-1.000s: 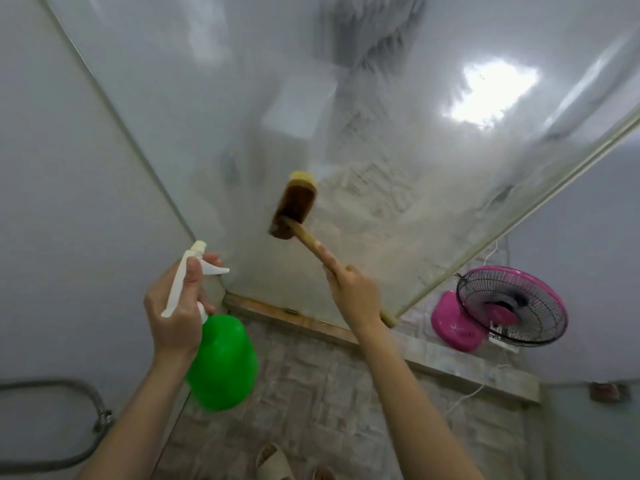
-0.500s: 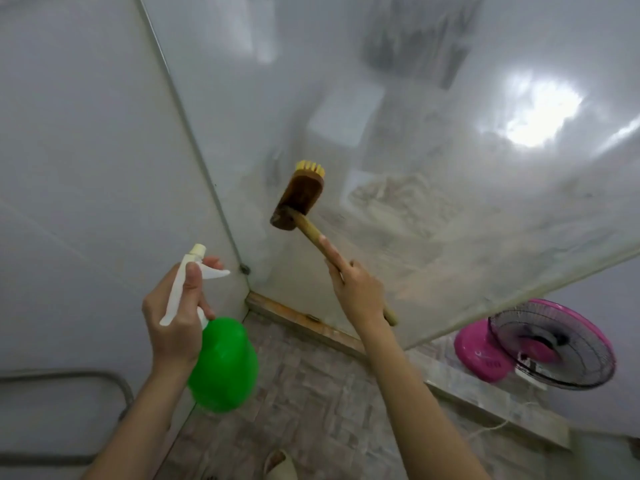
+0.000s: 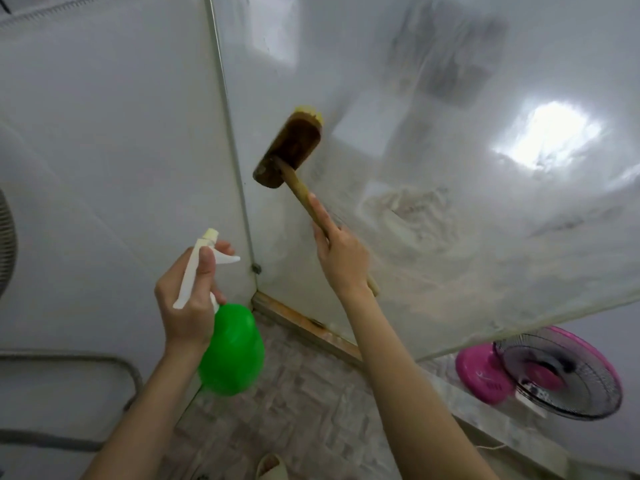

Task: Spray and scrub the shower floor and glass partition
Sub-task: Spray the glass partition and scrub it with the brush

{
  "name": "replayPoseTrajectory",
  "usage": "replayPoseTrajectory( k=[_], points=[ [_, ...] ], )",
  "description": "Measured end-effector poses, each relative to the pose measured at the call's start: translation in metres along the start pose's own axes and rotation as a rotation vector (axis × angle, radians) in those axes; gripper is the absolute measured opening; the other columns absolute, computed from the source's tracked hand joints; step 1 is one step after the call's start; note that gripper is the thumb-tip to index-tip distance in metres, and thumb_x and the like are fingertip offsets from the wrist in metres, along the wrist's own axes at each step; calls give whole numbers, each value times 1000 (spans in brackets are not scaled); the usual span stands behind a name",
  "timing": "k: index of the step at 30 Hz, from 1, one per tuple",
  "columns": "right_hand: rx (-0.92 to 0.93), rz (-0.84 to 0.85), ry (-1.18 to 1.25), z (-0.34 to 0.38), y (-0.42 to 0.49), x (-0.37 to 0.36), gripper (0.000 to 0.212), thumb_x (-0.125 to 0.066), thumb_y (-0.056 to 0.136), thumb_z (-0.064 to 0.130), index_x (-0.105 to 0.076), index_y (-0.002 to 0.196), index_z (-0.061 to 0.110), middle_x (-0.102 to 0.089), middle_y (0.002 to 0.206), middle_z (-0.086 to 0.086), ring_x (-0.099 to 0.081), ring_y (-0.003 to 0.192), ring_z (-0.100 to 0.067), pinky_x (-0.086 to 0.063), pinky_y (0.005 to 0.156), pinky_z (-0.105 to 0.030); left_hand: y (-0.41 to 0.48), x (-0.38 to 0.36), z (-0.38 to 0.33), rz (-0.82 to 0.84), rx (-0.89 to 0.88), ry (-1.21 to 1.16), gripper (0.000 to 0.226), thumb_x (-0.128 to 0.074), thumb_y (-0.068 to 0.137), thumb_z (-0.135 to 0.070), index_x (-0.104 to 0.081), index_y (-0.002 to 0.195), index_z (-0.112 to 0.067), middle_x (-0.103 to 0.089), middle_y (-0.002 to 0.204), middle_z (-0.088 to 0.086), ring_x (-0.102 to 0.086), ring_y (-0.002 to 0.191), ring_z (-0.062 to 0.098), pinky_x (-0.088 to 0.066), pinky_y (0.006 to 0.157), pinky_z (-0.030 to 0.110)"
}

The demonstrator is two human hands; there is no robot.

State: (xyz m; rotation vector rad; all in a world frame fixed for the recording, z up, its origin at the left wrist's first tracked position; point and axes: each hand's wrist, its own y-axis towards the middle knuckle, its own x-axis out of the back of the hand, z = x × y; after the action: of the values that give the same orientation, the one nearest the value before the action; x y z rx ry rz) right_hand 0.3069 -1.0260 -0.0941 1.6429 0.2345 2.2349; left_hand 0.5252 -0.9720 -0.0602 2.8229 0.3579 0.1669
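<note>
Against the glass partition (image 3: 433, 209), near its left frame edge, the scrub brush (image 3: 289, 147) now sits higher and further left than a second ago, bristles pressed to the soapy film. The right hand (image 3: 341, 252) is clamped on the wooden handle, forefinger laid along it. The left hand (image 3: 192, 296) grips the green spray bottle (image 3: 232, 351), thumb over the trigger head, held well apart below. Scrubbing seems to be working toward the corner; the shower floor (image 3: 311, 410) looks untouched.
</note>
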Motion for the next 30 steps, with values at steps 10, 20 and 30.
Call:
replayPoseTrajectory(
  k=[10, 20, 30],
  points=[
    [-225, 69, 109, -102, -121, 71, 57, -57, 96, 27, -31, 145, 40, -51, 60, 8, -40, 39, -4, -28, 36, -16, -14, -18, -5, -50, 35, -3, 39, -43, 102, -42, -72, 98, -15, -65, 63, -10, -50, 44, 13, -44, 54, 18],
    [276, 114, 252, -39, 22, 57, 50, -38, 101, 39, -24, 149, 40, -57, 64, -1, -51, 47, -16, -51, 45, -36, -81, -46, -46, -338, 19, 70, 37, -43, 102, -40, -72, 96, -18, -65, 62, -8, -48, 43, 7, -40, 50, 16],
    [471, 595, 714, -56, -78, 67, 43, -52, 98, 30, -47, 141, 28, -72, 104, -8, -68, 79, -19, -56, 72, -37, -239, -34, -113, -849, 91, 222, 36, -43, 105, -30, -70, 95, -8, -50, 50, 0, -46, 45, 5, -38, 49, 15]
  ],
)
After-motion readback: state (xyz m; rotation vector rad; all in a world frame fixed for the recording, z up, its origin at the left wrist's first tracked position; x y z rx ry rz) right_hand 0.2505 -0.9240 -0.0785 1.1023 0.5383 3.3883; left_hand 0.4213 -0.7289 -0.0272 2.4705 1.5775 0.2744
